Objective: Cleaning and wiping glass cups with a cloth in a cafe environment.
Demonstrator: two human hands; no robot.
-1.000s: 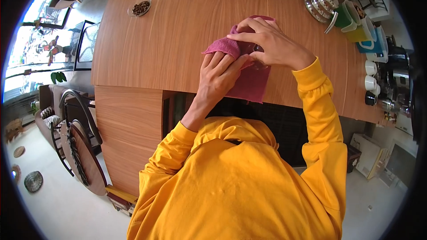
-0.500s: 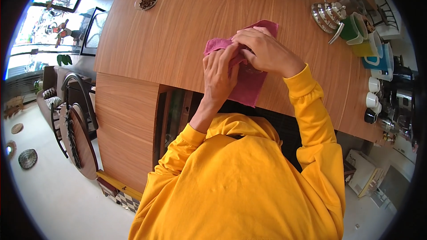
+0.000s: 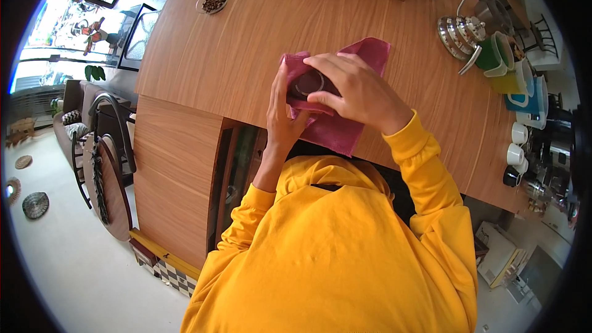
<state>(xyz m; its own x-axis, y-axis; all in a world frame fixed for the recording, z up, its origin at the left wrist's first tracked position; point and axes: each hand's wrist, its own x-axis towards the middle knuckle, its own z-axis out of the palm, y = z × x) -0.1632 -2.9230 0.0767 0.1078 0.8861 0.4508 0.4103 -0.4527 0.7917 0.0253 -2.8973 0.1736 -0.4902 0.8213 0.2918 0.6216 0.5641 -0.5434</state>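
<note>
Mid-wipe: my left hand (image 3: 282, 114) cups the small dark round object (image 3: 306, 84) inside the magenta cloth (image 3: 345, 129) just above the wooden counter (image 3: 234, 49), right hand (image 3: 354, 89) fingers clamped over it; next likely needs rotating it against the cloth without losing grip.

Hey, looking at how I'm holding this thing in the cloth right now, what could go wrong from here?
1. The small dark round object sits between your left hand and right hand, partly wrapped in the magenta cloth; fabric may let it slip onto the wooden counter.
2. The cloth lies close to the counter's near edge, so a dropped object might roll off.
3. Your right elbow could swing toward the white cups.
</note>
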